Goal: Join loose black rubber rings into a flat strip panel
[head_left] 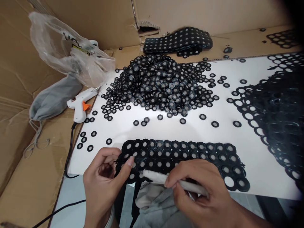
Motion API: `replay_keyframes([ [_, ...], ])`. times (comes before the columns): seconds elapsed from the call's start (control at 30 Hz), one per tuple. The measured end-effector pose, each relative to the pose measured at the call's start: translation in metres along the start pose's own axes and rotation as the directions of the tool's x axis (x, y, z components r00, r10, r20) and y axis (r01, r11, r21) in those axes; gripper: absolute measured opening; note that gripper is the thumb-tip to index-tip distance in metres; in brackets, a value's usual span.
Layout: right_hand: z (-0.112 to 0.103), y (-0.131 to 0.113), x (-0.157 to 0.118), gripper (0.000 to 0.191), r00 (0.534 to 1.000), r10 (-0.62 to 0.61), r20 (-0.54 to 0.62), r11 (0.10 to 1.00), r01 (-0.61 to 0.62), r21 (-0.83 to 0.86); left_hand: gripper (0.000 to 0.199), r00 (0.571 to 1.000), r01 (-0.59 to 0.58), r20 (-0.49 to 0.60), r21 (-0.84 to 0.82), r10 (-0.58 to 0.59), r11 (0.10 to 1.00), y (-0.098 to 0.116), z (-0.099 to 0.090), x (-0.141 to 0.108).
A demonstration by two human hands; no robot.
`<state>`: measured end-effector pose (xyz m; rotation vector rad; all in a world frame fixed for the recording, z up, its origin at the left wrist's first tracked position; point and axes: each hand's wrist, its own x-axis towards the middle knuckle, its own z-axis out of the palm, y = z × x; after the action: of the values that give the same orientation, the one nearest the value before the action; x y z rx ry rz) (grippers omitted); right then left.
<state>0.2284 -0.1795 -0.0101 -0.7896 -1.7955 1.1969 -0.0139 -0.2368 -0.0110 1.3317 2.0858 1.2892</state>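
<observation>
My left hand (104,177) pinches the left end of a black sheet of joined rings with pale round centres (163,154), its thumb on top. The sheet lies along the near edge of the white board. Closed around a white pen-like tool (155,176) is my right hand (204,186). The tool's tip points left and reaches the sheet's near row, close to my left thumb; whether it touches cannot be made out. Near the sheet's right end one ring hole (229,181) shows plain white. My right hand hides part of the sheet.
A heap of loose black rings (161,84) covers the middle of the white board (114,126). Punched-out black sheets (280,117) pile at right; stacked ring sheets (178,39) lie behind. At left are a glue gun (80,103), a grey pouch (55,96) and a plastic bag (71,47).
</observation>
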Motion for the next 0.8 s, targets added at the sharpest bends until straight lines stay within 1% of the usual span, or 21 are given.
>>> replay_keyframes([
  [0.07,-0.0001,0.0002,0.0008,0.029,1.0,-0.005,-0.03,1.0,0.005,0.017,0.026,1.0,0.004,-0.004,-0.003,-0.004,1.0,0.0003,0.0007,0.0004],
  [0.13,0.0002,0.0005,0.0015,0.028,0.999,-0.007,-0.036,1.0,0.007,0.02,0.027,1.0,-0.002,-0.006,-0.003,0.002,1.0,0.0007,0.0011,0.0008],
  [0.33,0.0015,0.0022,0.0,0.028,1.0,0.012,0.01,1.0,-0.012,0.003,0.026,1.0,-0.004,-0.003,-0.005,0.004,1.0,0.0024,0.0007,0.0013],
  [0.43,0.0029,0.004,-0.0006,0.029,0.999,-0.016,0.041,1.0,0.017,-0.007,0.025,1.0,0.01,-0.001,-0.006,-0.01,1.0,0.0026,0.0007,0.0008],
  [0.5,0.0038,0.0055,-0.0009,0.03,0.999,-0.037,0.038,0.999,0.037,-0.013,0.025,1.0,0.023,-0.004,-0.012,-0.023,1.0,0.0026,0.0007,0.0007],
  [0.63,0.0031,0.0055,-0.0005,0.03,1.0,-0.027,0.012,1.0,0.027,0.006,0.024,1.0,0.029,-0.011,-0.021,-0.029,0.999,0.0013,0.0005,0.0007],
  [0.8,-0.0033,0.0002,-0.0001,0.029,0.994,0.019,-0.11,0.998,-0.012,0.067,0.023,0.999,0.048,-0.021,-0.011,-0.048,0.999,-0.0019,0.0005,-0.0002],
])
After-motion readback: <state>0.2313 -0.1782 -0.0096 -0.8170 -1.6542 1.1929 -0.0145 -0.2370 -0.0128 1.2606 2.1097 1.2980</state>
